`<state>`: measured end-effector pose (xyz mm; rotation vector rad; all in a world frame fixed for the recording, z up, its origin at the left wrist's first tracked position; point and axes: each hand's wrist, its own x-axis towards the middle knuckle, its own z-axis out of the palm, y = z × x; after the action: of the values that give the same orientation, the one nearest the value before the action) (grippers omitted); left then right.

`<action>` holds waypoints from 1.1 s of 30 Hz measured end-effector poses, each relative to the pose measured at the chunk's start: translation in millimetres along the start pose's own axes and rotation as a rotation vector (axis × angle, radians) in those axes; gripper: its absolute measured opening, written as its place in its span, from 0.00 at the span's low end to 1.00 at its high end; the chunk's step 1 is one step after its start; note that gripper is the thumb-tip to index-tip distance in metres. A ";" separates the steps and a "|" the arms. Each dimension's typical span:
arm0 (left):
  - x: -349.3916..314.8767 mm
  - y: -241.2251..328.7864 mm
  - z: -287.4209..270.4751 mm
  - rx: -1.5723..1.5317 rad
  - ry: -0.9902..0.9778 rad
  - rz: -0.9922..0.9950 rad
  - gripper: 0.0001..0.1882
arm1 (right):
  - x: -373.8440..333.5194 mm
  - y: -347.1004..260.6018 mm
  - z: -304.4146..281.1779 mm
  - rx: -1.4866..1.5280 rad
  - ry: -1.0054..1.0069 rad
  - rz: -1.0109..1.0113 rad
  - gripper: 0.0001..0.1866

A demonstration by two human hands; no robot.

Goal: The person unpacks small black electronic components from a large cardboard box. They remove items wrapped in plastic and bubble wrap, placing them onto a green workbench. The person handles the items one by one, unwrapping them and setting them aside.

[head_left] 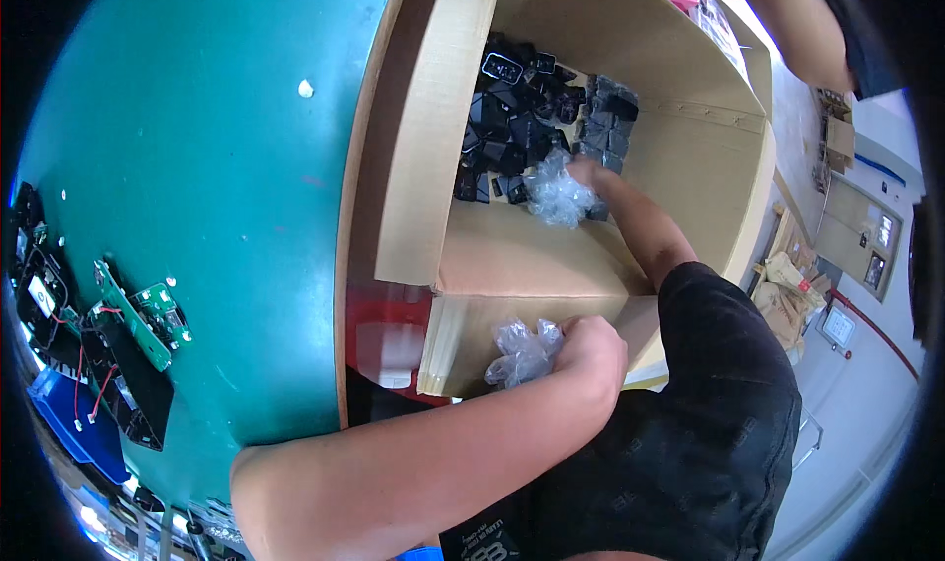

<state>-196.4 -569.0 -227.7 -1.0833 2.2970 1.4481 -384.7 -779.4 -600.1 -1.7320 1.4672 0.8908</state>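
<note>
My left hand (pixel 593 352) is closed on a crumpled clear plastic bag (pixel 524 354), just outside the near side of a large open cardboard box (pixel 532 256). Deep inside that box, my right hand (pixel 585 171) grips another bunch of clear plastic (pixel 559 193); its fingers are partly hidden. Beside this plastic lies a loose pile of black plastic parts (pixel 507 128) on the box bottom. Along the pile's right side runs a row of dark pieces in clear wrapping (pixel 608 118).
A green-topped table (pixel 246 217) stands at left, bearing green circuit boards (pixel 133 315), black housings (pixel 128 394) and red wires. Below the board edge sits a blue bin (pixel 74 428). Another person's arm (pixel 797 20) is at upper right. Brown bags (pixel 787 295) lie farther right.
</note>
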 end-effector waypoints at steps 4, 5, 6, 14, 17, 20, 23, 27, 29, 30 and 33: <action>-3.0 1.5 -3.3 0.066 -0.017 0.047 0.07 | -17.1 -8.2 -11.2 -0.229 -0.032 0.110 0.24; -4.5 0.8 -4.5 0.060 -0.013 0.044 0.07 | -13.4 -5.9 -11.1 -0.278 -0.024 0.104 0.24; -4.7 0.9 -5.1 0.052 -0.009 0.039 0.08 | -10.3 -4.3 -7.8 -0.309 -0.040 0.090 0.24; -2.3 0.5 -6.6 0.034 -0.053 0.035 0.09 | 22.5 16.7 4.5 -0.143 -0.017 0.021 0.19; 1.1 0.2 -4.7 0.057 -0.062 0.057 0.10 | 10.8 3.1 0.4 -0.102 0.103 0.000 0.18; -1.2 -0.9 -8.2 0.083 -0.050 0.099 0.11 | 2.1 -5.4 -5.9 -0.111 0.126 -0.039 0.18; -2.1 -0.1 -10.1 0.056 -0.064 0.095 0.11 | -2.5 -16.3 -6.7 -0.023 0.188 -0.020 0.17; 1.1 1.2 -9.2 0.060 -0.089 0.093 0.12 | -16.8 -44.2 -4.6 0.033 0.285 -0.021 0.17; 12.3 5.1 -0.9 0.084 -0.076 0.093 0.12 | -15.3 -43.4 -7.0 -0.016 0.363 -0.068 0.16; 16.7 5.8 2.4 0.097 -0.071 0.092 0.12 | -11.9 -36.9 -9.6 -0.069 0.412 -0.114 0.15; -3.5 8.0 -16.5 0.110 -0.104 0.100 0.13 | -5.9 -16.1 -19.6 0.412 0.321 -0.313 0.15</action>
<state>-196.2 -579.5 -212.3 -0.8544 2.3563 1.3600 -368.2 -791.0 -583.6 -1.7671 1.3994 0.1351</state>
